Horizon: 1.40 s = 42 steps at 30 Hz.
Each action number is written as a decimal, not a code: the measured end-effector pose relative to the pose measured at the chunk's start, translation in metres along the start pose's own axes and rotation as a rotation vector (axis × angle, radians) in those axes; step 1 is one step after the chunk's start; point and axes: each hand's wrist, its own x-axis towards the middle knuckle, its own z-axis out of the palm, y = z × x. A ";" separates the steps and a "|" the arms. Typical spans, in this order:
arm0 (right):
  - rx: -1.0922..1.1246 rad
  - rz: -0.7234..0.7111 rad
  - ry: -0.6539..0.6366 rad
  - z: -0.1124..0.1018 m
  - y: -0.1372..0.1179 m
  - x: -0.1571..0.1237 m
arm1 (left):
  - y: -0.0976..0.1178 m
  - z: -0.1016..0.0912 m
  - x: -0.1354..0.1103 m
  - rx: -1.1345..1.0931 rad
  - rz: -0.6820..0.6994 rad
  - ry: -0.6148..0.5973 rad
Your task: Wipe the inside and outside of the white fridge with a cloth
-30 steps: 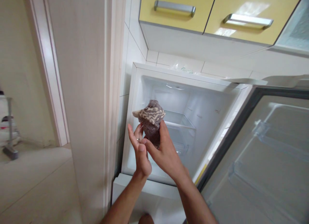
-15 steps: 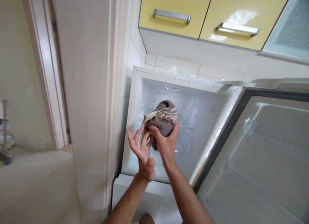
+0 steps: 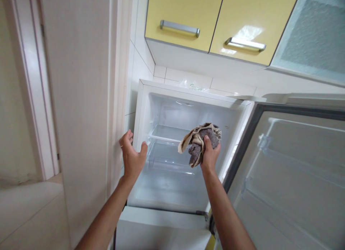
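My right hand (image 3: 210,154) is closed around a bunched grey-brown cloth (image 3: 196,149) with cream patterned edges. One cream corner of it hangs out to the left. The cloth is in front of the right part of an open refrigerator (image 3: 138,127). At the refrigerator's left edge is my left hand (image 3: 132,154), holding nothing, with thumb and fingers apart. Behind the cloth, a glass shelf (image 3: 169,132) and a clear drawer (image 3: 169,165) show inside the refrigerator.
The refrigerator door (image 3: 299,163) stands swung out to the right, with clear racks on its inside. Yellow cabinets (image 3: 183,9) hang above. A pale door frame (image 3: 81,99) rises close on the left. A clear plastic bag (image 3: 192,85) lies on top of the refrigerator.
My right hand has carried the cloth to the right, and the cloth has turned and loosened. My left hand has come away from it, moving left to the refrigerator's edge.
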 end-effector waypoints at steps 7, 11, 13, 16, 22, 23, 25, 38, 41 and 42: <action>0.172 0.188 0.124 0.012 0.026 0.041 | -0.042 0.028 0.042 0.266 -0.104 -0.219; 0.162 0.218 0.256 0.031 0.046 0.057 | -0.055 0.044 0.053 0.330 -0.238 -0.262; 0.131 0.186 0.253 0.044 0.058 0.064 | -0.062 0.048 0.057 0.322 -0.267 -0.230; 0.051 0.085 0.151 0.071 0.076 0.073 | -0.069 0.048 0.059 0.270 -0.234 -0.174; -0.095 -0.043 -0.170 0.153 0.110 0.076 | -0.069 0.041 0.056 0.320 -0.353 -0.213; -0.109 -0.055 -0.218 0.167 0.114 0.073 | -0.067 0.041 0.055 0.323 -0.366 -0.205; -0.132 -0.084 -0.317 0.194 0.123 0.064 | -0.065 0.042 0.054 0.326 -0.385 -0.189; -0.622 -0.318 -0.468 0.310 0.168 0.087 | -0.068 0.042 0.051 0.304 -0.514 -0.153; -0.844 -0.422 -0.484 0.321 0.178 0.112 | -0.070 0.042 0.050 0.295 -0.536 -0.147; -0.941 -0.481 -0.495 0.323 0.180 0.121 | -0.071 0.042 0.049 0.298 -0.540 -0.144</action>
